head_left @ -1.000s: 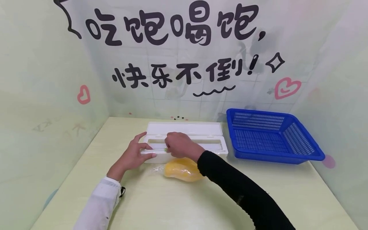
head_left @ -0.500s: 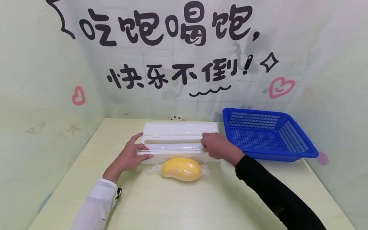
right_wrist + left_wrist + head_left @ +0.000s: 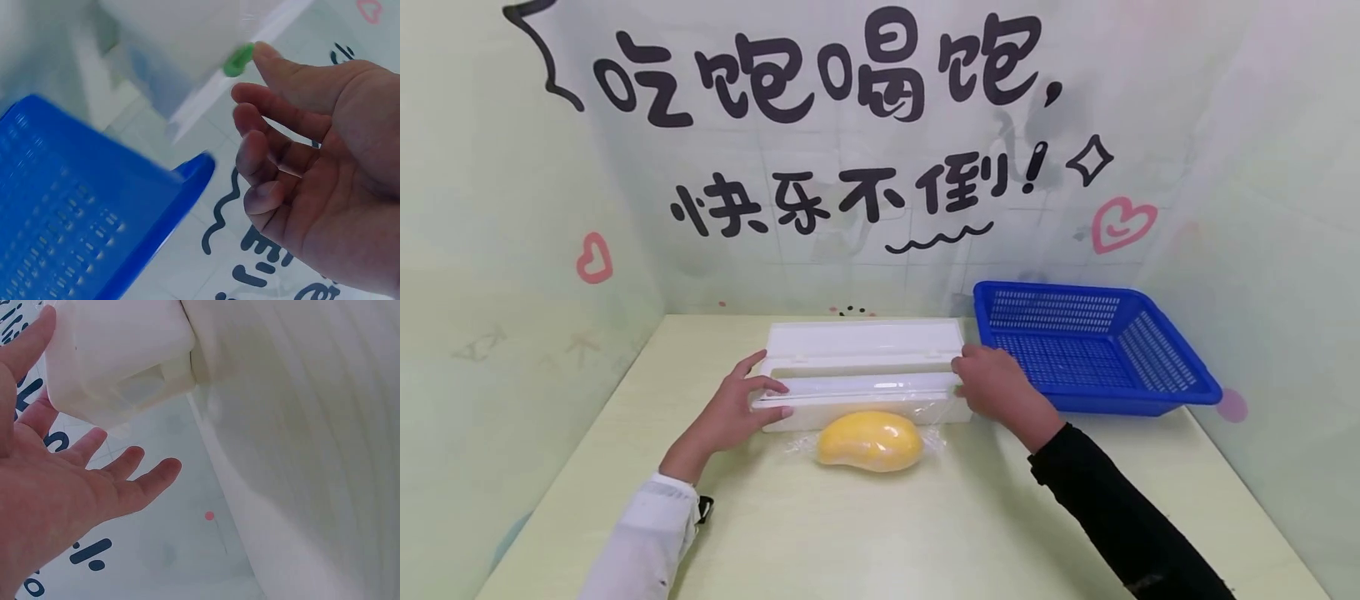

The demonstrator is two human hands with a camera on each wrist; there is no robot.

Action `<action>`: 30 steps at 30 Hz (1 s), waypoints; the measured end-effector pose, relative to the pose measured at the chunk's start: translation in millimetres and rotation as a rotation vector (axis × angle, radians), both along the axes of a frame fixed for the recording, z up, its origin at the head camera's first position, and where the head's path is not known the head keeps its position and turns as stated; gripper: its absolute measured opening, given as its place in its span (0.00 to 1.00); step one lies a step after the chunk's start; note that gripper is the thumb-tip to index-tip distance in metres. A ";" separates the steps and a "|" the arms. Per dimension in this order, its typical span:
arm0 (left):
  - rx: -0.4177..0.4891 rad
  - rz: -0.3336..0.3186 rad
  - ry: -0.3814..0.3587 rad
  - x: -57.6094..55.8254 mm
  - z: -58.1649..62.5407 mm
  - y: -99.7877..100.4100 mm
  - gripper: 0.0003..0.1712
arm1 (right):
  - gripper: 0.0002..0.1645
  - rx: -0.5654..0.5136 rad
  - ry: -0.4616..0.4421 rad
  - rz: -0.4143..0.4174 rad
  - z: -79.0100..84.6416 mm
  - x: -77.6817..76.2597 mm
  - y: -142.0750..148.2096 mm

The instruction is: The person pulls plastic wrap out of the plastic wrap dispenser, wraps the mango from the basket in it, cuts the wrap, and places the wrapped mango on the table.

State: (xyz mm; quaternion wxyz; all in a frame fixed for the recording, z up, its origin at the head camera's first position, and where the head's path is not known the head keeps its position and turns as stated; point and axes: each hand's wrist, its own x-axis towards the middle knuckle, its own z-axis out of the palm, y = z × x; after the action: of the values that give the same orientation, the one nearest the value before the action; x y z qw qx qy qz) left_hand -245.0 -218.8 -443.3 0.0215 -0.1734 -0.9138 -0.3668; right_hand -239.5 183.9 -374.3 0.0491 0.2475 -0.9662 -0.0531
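Note:
My left hand [image 3: 730, 408] grips the left end of a white cling film dispenser [image 3: 865, 414] between thumb and index finger. Its other fingers spread off the box in the left wrist view. At the right end, my right hand [image 3: 1000, 387] is at the cutter track. A green slide cutter [image 3: 239, 60] touches the tip of my right thumb [image 3: 270, 56] there, while the other fingers curl loosely below it. The dispenser's lid [image 3: 865, 337] stands back, and the film roll [image 3: 850, 385] shows inside. A film-wrapped yellow mango [image 3: 870, 442] lies against the dispenser's front.
A blue plastic basket [image 3: 1090, 400] stands to the right of the dispenser, close behind my right hand. The pale table [image 3: 865, 533] extends toward me. A printed curtain [image 3: 820, 283] hangs at the back and along both sides.
My right hand has slid from the dispenser's middle to its right end along the cutter track, uncovering the mango's right side. My left hand has kept its grip on the left end.

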 end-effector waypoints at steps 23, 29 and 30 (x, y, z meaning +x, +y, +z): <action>-0.429 -0.122 0.147 39.7 29.9 72.1 0.69 | 0.31 -0.245 0.009 0.073 -30.1 30.4 -34.8; -0.505 -0.173 0.233 43.0 16.1 96.3 0.62 | 0.24 -0.313 -0.028 0.120 -35.9 39.6 -37.1; -0.508 -0.170 0.257 43.5 14.8 97.6 0.59 | 0.25 -0.324 -0.034 0.122 -36.9 40.5 -37.0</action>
State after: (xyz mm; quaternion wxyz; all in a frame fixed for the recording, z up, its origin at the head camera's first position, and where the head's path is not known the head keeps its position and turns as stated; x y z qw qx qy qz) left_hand -201.4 -121.2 -428.6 0.0623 -0.2943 -0.9482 -0.1017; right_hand -198.9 146.9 -411.2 0.0750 0.2955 -0.9460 0.1105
